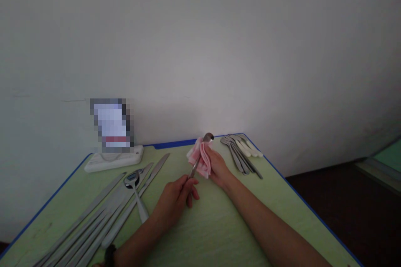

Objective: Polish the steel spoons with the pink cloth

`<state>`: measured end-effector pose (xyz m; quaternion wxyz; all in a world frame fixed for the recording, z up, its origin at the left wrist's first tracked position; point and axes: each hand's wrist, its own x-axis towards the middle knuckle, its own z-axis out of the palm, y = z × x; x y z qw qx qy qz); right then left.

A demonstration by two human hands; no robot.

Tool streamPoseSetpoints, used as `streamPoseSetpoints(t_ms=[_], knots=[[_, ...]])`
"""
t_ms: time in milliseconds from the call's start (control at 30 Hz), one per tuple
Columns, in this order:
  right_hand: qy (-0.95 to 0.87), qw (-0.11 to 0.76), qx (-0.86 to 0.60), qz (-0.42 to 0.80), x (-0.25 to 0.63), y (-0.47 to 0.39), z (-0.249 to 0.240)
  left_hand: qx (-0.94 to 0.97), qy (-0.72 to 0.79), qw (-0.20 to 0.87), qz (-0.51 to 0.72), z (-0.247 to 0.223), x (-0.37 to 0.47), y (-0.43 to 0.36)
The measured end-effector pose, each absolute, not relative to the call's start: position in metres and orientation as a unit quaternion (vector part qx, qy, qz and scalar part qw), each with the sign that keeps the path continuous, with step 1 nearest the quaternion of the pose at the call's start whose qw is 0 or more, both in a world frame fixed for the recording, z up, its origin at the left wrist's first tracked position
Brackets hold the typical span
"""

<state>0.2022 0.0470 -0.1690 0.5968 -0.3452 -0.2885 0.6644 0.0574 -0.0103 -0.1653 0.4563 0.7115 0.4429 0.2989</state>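
Note:
A metal spoon [208, 137] is held up over the middle of the table, its bowl pointing away from me. My left hand [179, 194] is closed round the end of its handle. Wrapped about the upper handle is a pink and white cloth [200, 158], which my right hand [216, 164] pinches against the spoon just below the bowl. The fingers of my right hand are partly hidden by the cloth. To the left of my left hand, another spoon [132, 180] lies across several table knives [103, 208].
At the far right of the green table [213, 233] lie several spoons [238, 156], some with white handles [244, 149]. A blurred-out screen [112, 125] stands on a white base [114, 159] at the back left. A pale wall [200, 50] rises behind the table.

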Motion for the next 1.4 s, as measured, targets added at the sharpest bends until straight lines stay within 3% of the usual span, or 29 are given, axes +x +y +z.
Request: streamPoseSetpoints(t_ms=[167,533,833,1200,1400], knots=[[-0.416,0.502,-0.341,0.678,0.202,0.04,-0.168,0.712,0.447,0.456,0.29,-0.168,0.057,-0.01],[-0.375,0.547,-0.341,0.666,0.201,0.04,-0.165,0.674,0.443,0.49,0.331,-0.166,0.058,-0.011],[-0.543,0.441,-0.363,0.616,0.202,0.035,-0.162,0.687,0.492,0.432,0.316,-0.163,0.057,-0.011],[-0.603,0.376,-0.354,0.608,0.203,0.032,-0.157,0.697,0.494,0.422,0.302,-0.162,0.057,-0.011],[-0.587,0.383,-0.357,0.617,0.203,0.034,-0.158,0.693,0.507,0.413,0.303,-0.16,0.058,-0.01]])
